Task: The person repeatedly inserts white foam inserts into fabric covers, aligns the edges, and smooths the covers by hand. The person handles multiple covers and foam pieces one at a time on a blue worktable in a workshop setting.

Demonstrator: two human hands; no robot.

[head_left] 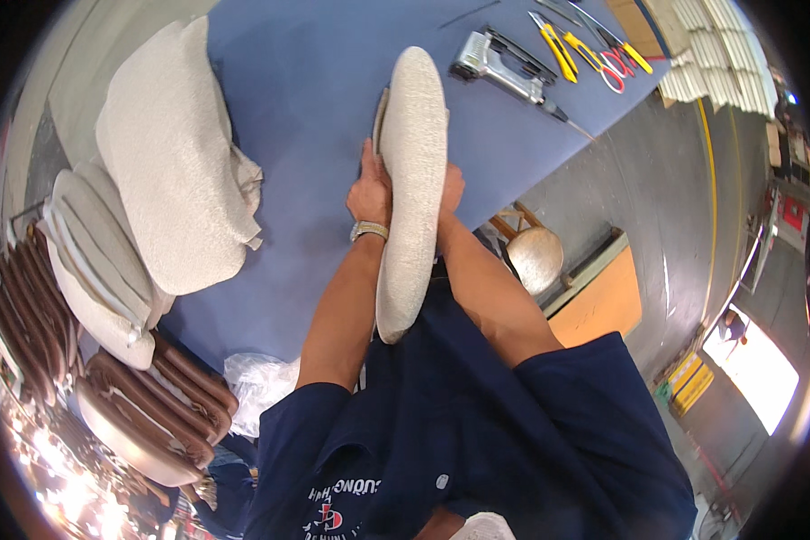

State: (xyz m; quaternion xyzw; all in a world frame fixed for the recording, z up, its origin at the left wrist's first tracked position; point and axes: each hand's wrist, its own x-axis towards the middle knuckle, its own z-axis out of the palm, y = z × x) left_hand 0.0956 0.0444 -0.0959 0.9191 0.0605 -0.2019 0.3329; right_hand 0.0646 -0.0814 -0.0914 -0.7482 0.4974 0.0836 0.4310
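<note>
A cream fabric-covered seat cushion (411,189) stands on its narrow edge in front of me, over the near part of the blue-topped table (297,117). My left hand (370,194), with a wristwatch on its wrist, grips the cushion's left face. From the right side my right hand (453,187) holds it too; most of those fingers are hidden behind the cushion. Left of it lies a thick pile of cream fabric (171,153) with ragged ends. To the far right of the cushion rests a staple gun (504,67) with an air hose fitting.
Yellow-handled cutters (560,54) and red-handled scissors (614,72) lie near the table's far right corner. At the left stand stacked cream cushions (103,256) and brown padded pieces (153,405). Clear plastic (259,387) sits by the near edge. A round stool (535,256) stands at the right.
</note>
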